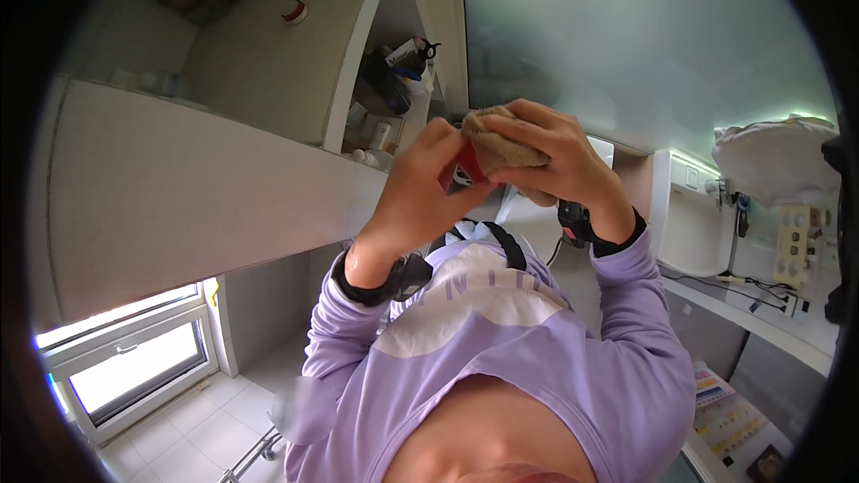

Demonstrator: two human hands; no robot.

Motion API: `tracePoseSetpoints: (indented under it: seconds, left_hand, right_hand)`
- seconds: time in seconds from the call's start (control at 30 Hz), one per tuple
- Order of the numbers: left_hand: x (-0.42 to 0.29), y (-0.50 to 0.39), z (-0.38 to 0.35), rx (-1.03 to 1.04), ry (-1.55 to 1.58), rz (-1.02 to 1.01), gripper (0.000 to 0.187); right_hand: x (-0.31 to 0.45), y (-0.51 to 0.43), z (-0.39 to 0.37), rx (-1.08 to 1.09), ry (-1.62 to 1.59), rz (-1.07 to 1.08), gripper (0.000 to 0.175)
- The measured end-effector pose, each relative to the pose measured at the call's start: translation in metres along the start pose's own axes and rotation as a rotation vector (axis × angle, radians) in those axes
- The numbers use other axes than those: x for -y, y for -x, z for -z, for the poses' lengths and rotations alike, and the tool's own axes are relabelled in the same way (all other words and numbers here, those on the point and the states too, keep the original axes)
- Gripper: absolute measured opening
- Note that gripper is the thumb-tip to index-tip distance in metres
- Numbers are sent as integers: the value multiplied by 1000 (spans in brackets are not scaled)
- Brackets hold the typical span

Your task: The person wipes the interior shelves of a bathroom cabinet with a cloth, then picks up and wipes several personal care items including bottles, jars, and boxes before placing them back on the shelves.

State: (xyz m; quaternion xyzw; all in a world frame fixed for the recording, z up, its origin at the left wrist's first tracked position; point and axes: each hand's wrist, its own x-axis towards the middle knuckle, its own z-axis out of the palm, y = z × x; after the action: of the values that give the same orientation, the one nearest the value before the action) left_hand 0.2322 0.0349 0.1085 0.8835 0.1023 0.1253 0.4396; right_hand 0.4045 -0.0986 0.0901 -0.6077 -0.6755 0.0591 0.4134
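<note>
Raised in front of my chest, my left hand [427, 191] grips a small red object [470, 159] between thumb and fingers. Most of that object is hidden by my hands and the cloth, so its kind is unclear. My right hand [553, 157] holds a folded tan terry cloth [508, 151] against the red object's right side. A loose end of the cloth hangs below my right fingers. Both hands meet close together at the red object.
An open shelf niche [419, 107] beyond my left hand holds bottles, small boxes and black-handled scissors. A white ledge [201, 168] runs along the left. To the right are a white towel [772, 154], cables [745, 285] and a counter edge [758, 335]. A window [137, 362] stands lower left.
</note>
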Motion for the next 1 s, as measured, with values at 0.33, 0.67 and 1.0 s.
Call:
tracePoseSetpoints:
  seconds: [0.33, 0.67, 1.0]
  left_hand:
    - [4, -6, -23, -353, 216, -92, 45]
    - [13, -4, -15, -154, 819, 369, 37]
    - [29, -19, -55, -466, 1323, 343, 52]
  right_hand:
    - [12, -8, -24, -376, -402, -211, 48]
    - [-7, -7, 2, -580, -471, -572, 28]
    - [40, -5, -97, -787, -279, -382, 28]
